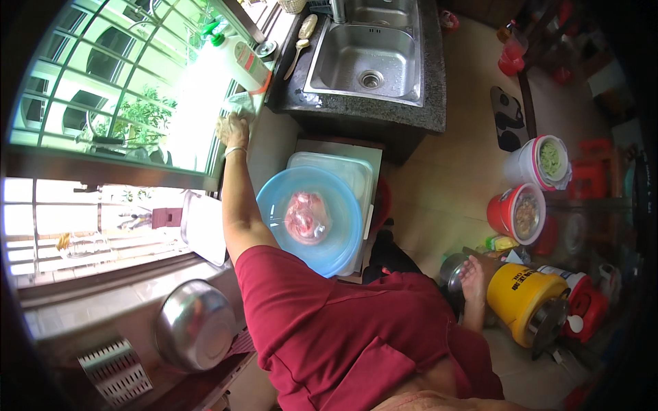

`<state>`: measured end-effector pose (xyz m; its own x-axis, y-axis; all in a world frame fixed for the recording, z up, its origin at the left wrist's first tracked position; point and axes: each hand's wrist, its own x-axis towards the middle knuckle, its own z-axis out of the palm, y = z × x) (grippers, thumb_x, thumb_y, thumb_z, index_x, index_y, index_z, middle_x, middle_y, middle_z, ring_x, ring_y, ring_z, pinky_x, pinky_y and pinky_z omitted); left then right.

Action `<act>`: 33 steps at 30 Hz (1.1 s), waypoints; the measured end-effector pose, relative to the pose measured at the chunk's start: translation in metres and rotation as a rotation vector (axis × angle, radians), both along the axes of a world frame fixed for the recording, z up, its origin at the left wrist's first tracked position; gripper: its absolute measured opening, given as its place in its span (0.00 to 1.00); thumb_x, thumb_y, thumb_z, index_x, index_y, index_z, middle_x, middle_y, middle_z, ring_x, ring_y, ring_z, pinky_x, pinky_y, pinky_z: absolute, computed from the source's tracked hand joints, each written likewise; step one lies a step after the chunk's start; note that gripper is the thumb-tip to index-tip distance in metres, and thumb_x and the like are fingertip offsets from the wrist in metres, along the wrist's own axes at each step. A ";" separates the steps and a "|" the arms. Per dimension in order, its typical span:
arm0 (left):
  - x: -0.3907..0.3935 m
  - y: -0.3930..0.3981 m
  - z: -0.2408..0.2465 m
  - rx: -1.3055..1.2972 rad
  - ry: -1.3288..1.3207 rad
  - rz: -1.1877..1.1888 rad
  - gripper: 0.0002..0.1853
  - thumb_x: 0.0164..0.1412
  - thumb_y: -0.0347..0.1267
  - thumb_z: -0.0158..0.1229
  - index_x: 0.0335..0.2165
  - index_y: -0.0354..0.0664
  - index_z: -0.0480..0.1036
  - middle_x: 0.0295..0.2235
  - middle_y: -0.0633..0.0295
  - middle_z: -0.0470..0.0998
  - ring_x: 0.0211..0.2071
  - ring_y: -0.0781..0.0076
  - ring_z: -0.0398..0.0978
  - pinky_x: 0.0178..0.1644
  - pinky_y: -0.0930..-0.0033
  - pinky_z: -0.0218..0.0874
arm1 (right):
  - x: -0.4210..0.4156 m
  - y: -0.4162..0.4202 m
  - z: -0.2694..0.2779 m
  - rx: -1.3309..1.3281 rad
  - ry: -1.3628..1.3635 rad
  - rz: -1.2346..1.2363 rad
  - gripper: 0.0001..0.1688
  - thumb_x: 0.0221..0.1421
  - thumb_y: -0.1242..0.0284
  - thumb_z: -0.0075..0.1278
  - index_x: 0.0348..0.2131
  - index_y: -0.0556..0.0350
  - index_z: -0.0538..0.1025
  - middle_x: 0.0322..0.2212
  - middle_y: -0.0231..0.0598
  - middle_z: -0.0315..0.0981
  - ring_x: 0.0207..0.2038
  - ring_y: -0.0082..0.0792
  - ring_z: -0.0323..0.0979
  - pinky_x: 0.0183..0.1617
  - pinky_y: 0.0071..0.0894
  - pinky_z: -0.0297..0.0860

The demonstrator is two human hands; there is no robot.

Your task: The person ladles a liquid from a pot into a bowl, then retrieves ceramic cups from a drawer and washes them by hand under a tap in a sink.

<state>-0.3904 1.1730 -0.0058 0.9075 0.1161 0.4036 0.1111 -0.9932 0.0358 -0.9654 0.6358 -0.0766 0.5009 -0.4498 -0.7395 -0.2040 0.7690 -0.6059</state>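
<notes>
My left hand (234, 129) reaches to the window ledge at the upper left, its fingers on or beside a small clear item (240, 104); glare hides whether it grips it. Just beyond stands a white plastic bottle (245, 61) with a green cap. My right hand (472, 277) hangs at my right side with its fingers apart and nothing seen in it. In front of me a blue plastic basin (344, 221) holds a clear plastic bag of raw meat (307, 218). Beneath the basin lies a translucent plastic lid or box (360, 172).
A steel sink (370, 61) is set in a dark stone counter (434, 92), with a spoon (295, 59) on its left. On the right stand a white bucket (524, 162), a red bucket (501, 213) and a yellow bucket (514, 298). A steel bowl (198, 326) sits lower left.
</notes>
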 end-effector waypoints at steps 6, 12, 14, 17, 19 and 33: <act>0.012 -0.007 -0.029 -0.163 0.158 0.118 0.14 0.53 0.36 0.52 0.39 0.45 0.72 0.37 0.52 0.73 0.39 0.51 0.74 0.41 0.53 0.66 | 0.057 -0.003 0.009 -0.006 0.206 0.196 0.13 0.56 0.67 0.48 0.40 0.53 0.72 0.26 0.35 0.73 0.25 0.29 0.70 0.28 0.27 0.68; 0.010 0.001 -0.029 -0.199 0.099 0.144 0.16 0.53 0.36 0.50 0.40 0.43 0.72 0.39 0.51 0.74 0.40 0.50 0.74 0.43 0.52 0.65 | 0.098 -0.036 0.007 -0.065 0.229 0.302 0.13 0.56 0.67 0.48 0.39 0.54 0.71 0.25 0.37 0.71 0.25 0.32 0.70 0.27 0.29 0.68; 0.007 0.007 -0.023 -0.198 0.071 0.146 0.18 0.51 0.36 0.51 0.41 0.43 0.72 0.37 0.49 0.75 0.40 0.48 0.73 0.44 0.53 0.65 | 0.121 -0.049 0.001 -0.084 0.226 0.334 0.13 0.56 0.67 0.48 0.40 0.55 0.71 0.26 0.37 0.71 0.25 0.31 0.70 0.28 0.29 0.68; 0.002 -0.014 0.008 -0.273 0.027 0.142 0.17 0.50 0.36 0.52 0.37 0.37 0.73 0.31 0.47 0.76 0.36 0.48 0.74 0.42 0.54 0.65 | 0.129 -0.070 0.003 -0.106 0.188 0.344 0.14 0.56 0.67 0.49 0.41 0.56 0.70 0.27 0.37 0.71 0.26 0.30 0.70 0.28 0.28 0.68; -0.014 -0.031 0.033 -0.481 -0.022 0.036 0.15 0.48 0.35 0.55 0.31 0.32 0.73 0.24 0.51 0.75 0.25 0.60 0.74 0.33 0.62 0.65 | 0.148 -0.079 0.005 -0.093 0.173 0.345 0.13 0.56 0.66 0.50 0.38 0.54 0.70 0.26 0.36 0.71 0.25 0.28 0.70 0.27 0.26 0.67; -0.249 -0.295 0.010 -1.966 0.435 -0.115 0.17 0.58 0.39 0.58 0.38 0.37 0.71 0.34 0.64 0.75 0.34 0.76 0.73 0.38 0.71 0.68 | 0.184 -0.156 -0.042 0.001 0.120 0.676 0.15 0.59 0.68 0.46 0.43 0.57 0.70 0.30 0.39 0.70 0.29 0.31 0.70 0.32 0.29 0.68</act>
<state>-0.6396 0.8776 0.0038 0.9245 -0.0145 -0.3809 0.3610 0.3536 0.8629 -0.7815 0.4798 -0.1185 0.5858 -0.0666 -0.8077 -0.7053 0.4491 -0.5485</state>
